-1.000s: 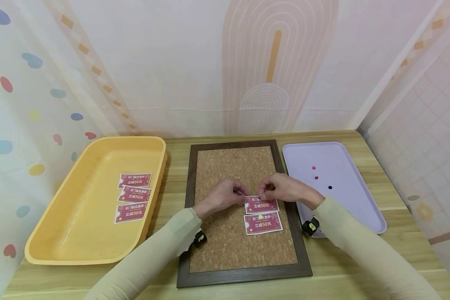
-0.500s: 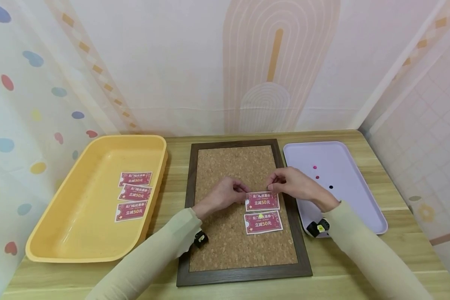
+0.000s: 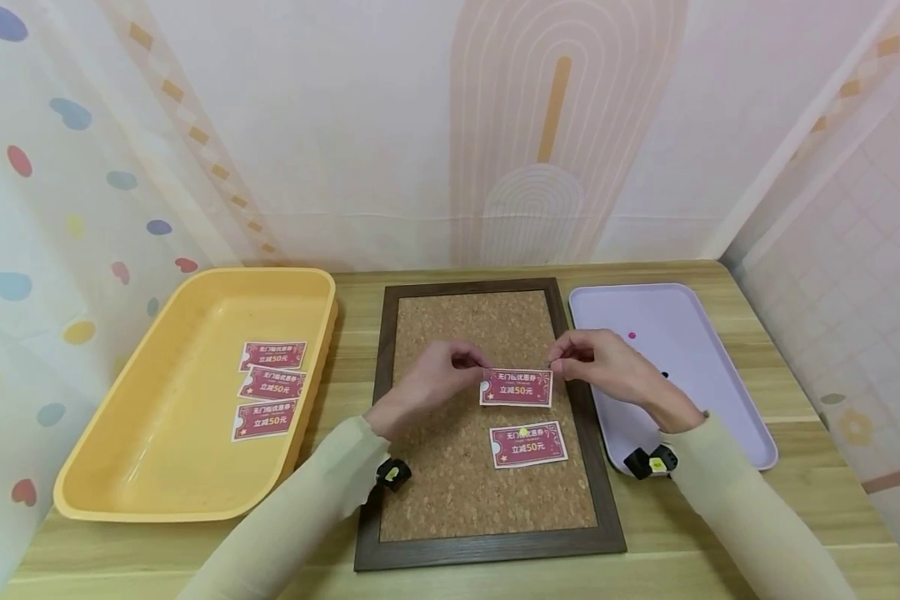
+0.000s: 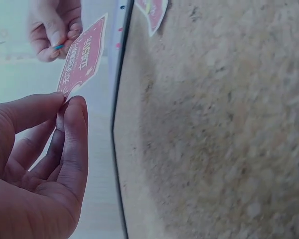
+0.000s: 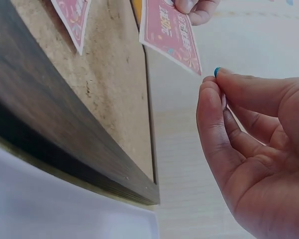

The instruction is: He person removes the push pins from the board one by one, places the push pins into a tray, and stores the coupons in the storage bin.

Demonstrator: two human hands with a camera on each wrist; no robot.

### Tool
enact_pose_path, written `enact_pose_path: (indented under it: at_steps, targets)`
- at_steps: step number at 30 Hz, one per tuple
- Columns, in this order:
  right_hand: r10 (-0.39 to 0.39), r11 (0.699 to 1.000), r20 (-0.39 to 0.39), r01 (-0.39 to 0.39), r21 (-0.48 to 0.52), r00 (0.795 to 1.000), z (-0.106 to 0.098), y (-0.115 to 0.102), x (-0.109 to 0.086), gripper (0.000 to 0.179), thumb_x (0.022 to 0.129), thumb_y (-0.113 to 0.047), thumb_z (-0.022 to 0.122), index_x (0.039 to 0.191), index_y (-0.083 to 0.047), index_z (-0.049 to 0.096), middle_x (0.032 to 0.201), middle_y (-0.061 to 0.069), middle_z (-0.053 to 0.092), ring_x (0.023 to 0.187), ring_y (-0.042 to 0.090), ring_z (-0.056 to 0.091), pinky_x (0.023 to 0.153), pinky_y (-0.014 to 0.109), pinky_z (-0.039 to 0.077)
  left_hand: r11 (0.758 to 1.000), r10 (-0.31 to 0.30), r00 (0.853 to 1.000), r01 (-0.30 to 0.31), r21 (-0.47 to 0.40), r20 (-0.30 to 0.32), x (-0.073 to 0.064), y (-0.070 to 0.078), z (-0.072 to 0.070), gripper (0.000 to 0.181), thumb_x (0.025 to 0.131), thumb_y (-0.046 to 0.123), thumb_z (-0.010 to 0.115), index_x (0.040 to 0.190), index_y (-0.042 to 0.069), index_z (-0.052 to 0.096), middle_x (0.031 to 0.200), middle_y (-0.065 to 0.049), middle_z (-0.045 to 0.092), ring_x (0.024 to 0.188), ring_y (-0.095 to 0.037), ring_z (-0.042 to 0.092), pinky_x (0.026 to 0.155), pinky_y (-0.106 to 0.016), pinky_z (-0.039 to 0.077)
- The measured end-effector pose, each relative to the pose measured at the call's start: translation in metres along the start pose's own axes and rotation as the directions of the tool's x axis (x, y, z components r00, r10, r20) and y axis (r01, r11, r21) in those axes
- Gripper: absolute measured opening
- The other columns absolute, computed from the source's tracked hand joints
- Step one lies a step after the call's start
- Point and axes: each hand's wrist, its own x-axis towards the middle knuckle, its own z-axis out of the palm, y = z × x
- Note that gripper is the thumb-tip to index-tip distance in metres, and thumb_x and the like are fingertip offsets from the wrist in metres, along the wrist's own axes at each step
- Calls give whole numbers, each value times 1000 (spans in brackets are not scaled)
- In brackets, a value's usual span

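Note:
My left hand pinches the left upper corner of a red-and-white paper coupon, held over the corkboard. In the left wrist view, thumb and forefinger grip that coupon by its end. At the coupon's other end, my right hand pinches a small blue thumbtack between thumb and forefinger. The right fingertips sit close to the coupon's corner, slightly apart from it in the right wrist view. Lower on the board, a second coupon is fastened with a yellow thumbtack.
On the left, a yellow bin holds several items, with three coupons along its right side. A lilac tray to the right carries a few small tacks, among them a pink one. The board's dark wooden frame borders the cork.
The held coupon has moved up and slightly left, away from the pinned coupon below. My right hand has shifted right, from over the coupon's top edge to beside its right corner.

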Motion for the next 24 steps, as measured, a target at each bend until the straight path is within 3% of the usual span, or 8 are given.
enact_pose_path:
  at_steps: [6,14,24]
  targets:
    - [9,1000,-49,-10,-28,999,-6,0,-7,5,100,-5,67,102,-3,70,91,7,68,83,19,60,74,28,52,1000,-14,999,14,-16,-40,-8,2,-9,11,97,13,71,103,15,80,102,1,73,91,-18,63,78,-33,52]
    - [18,998,-108,-24,-54,994,-19,5,-18,9,101,-5,67,105,1,70,94,11,70,83,17,62,75,26,53,1000,24,993,-23,12,-115,-16,0,-19,11,96,16,74,105,16,81,107,2,75,87,-16,63,73,-31,52]
    - [41,995,-166,-55,-84,985,-34,15,-28,9,101,-6,66,105,1,71,96,17,70,82,11,60,75,22,52,999,35,988,-37,-8,-149,-30,-6,-35,10,96,13,73,103,9,80,99,-4,74,75,-17,56,63,-28,47]
